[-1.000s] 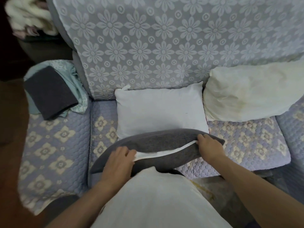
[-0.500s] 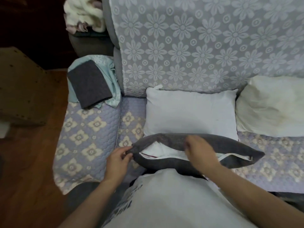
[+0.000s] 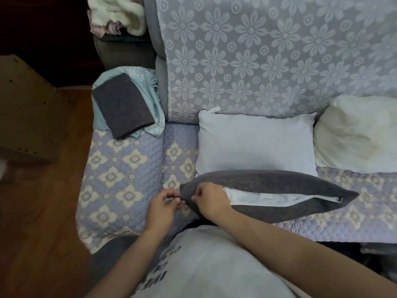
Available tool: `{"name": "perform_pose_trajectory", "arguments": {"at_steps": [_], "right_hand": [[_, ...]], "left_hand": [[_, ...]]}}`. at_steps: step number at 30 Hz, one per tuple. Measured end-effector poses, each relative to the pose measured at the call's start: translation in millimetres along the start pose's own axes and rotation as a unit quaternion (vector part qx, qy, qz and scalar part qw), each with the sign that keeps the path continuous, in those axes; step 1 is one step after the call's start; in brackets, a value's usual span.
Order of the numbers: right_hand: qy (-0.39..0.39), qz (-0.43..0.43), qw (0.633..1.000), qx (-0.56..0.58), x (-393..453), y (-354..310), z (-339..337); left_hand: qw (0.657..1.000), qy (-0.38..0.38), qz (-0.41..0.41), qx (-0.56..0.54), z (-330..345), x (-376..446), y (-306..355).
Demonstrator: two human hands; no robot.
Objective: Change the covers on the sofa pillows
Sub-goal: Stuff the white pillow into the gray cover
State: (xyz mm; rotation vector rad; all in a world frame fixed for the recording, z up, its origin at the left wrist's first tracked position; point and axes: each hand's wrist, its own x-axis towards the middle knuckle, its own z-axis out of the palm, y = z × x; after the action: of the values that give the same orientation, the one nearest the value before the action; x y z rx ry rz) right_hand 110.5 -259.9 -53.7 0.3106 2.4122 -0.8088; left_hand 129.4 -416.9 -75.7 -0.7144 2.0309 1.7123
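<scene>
A pillow in a dark grey cover [image 3: 268,182] lies across the front of the sofa seat [image 3: 120,168], its long opening facing me with the white insert [image 3: 264,197] showing. My left hand [image 3: 163,206] pinches the cover's left corner. My right hand [image 3: 211,200] grips the cover's edge right beside it, at the left end of the opening. A bare white pillow [image 3: 255,143] leans against the backrest behind. A bare cream pillow [image 3: 356,134] sits to its right. A folded dark grey cover [image 3: 122,105] lies on pale blue cloth [image 3: 150,100] on the left armrest.
The backrest carries a grey flower-patterned throw [image 3: 268,57]. A fluffy white blanket [image 3: 116,15] sits beyond the armrest at top left. Wooden floor [image 3: 36,211] and a brown cardboard box [image 3: 25,108] lie to the left of the sofa.
My right hand slid left along the cover's opening, from its right end to the left corner beside my left hand. The view shifted left, so the sofa appears further right.
</scene>
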Motion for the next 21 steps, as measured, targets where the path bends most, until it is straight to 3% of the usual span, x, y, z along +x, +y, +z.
{"name": "perform_pose_trajectory", "arguments": {"at_steps": [8, 15, 18, 21], "right_hand": [[0.030, -0.033, 0.996, -0.078, -14.5, -6.9, 9.5], [-0.006, -0.002, 1.000, -0.025, -20.2, -11.4, 1.5], [-0.012, -0.025, 0.998, -0.061, -27.0, -18.7, -2.2], [-0.003, -0.087, 0.989, -0.122, -36.8, -30.1, -2.3]], "left_hand": [[0.997, 0.012, -0.037, -0.065, 4.7, -7.8, 8.5], [0.995, 0.033, -0.080, -0.048, 4.6, -7.2, 8.8], [0.981, 0.024, -0.184, -0.061, 9.2, -9.4, 7.0], [0.933, -0.068, -0.325, -0.143, 17.3, -20.0, 20.5]]}}
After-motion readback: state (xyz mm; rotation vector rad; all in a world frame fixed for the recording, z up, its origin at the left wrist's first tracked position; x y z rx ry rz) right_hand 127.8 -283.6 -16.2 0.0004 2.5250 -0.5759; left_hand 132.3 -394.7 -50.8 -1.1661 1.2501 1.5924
